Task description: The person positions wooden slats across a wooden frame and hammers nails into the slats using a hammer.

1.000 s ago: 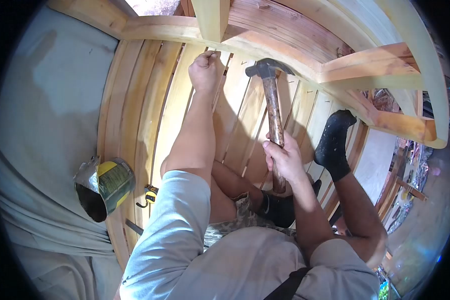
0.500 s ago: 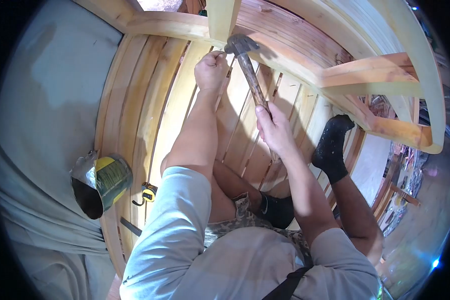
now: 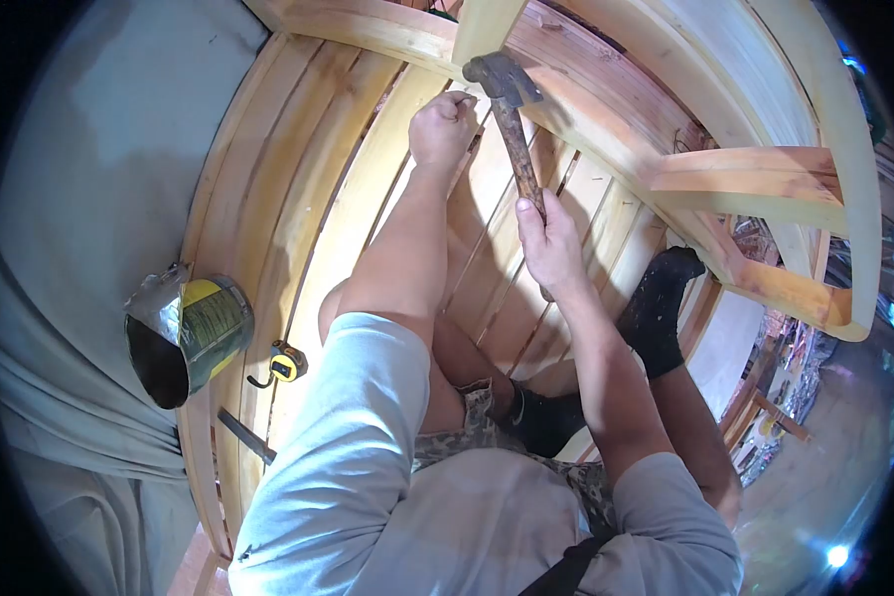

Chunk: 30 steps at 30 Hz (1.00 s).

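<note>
A claw hammer (image 3: 520,154) with a dark metal head and worn wooden handle is gripped by my right hand (image 3: 551,243), fingers wrapped low on the handle. Its head is beside a light wooden post at the slats' far end. My left hand (image 3: 441,129) is closed in a pinch just left of the hammer head. A small thin thing, which looks like a nail (image 3: 469,97), pokes from those fingertips near the end of a slat. Wooden slats (image 3: 368,149) lie beneath both hands, and a long rail (image 3: 596,134) borders them.
An opened can (image 3: 214,333) lies tipped at the left edge of the slats. Beside it are a yellow tape measure (image 3: 286,363) and a dark flat bar (image 3: 246,435). Wooden crosspieces (image 3: 750,179) rise at the right. Grey cloth (image 3: 79,397) hangs at the left.
The view has shifted slightly, so most things appear displaced. My left hand still pinches near the rail, and the hammer head remains close to it, turned a little.
</note>
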Motion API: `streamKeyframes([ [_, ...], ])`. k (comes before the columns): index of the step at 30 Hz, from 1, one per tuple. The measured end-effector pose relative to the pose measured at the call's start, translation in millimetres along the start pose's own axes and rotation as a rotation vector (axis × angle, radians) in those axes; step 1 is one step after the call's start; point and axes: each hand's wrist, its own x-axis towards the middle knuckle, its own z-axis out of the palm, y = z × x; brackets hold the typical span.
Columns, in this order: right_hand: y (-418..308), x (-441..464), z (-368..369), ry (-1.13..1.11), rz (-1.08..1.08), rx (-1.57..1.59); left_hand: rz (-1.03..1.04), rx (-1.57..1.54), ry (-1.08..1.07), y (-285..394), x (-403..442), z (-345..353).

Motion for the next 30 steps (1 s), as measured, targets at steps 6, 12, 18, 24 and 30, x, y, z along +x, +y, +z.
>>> streamKeyframes([
  [6, -3.3, 7.0, -3.6, -0.022, 0.063, -0.05, -0.072, 0.049, -0.058, 7.0, 0.6, -3.5],
  [12, 6.4, 7.9, 4.8, -0.013, 0.021, -0.02, -0.063, 0.078, -0.071, 1.3, 0.9, -4.4],
  [18, -13.3, -3.6, 0.0, -0.049, 0.158, 0.051, -0.065, 0.088, -0.055, -1.6, 0.0, 2.7],
  [24, -6.4, 7.3, 0.0, 0.0, 0.07, -0.055, -0.163, 0.066, -0.111, 11.0, 1.6, -7.3],
  [30, -29.2, -6.0, -1.4, -0.004, 0.097, -0.005, -0.189, 0.049, -0.084, 11.0, 1.7, -5.7],
])
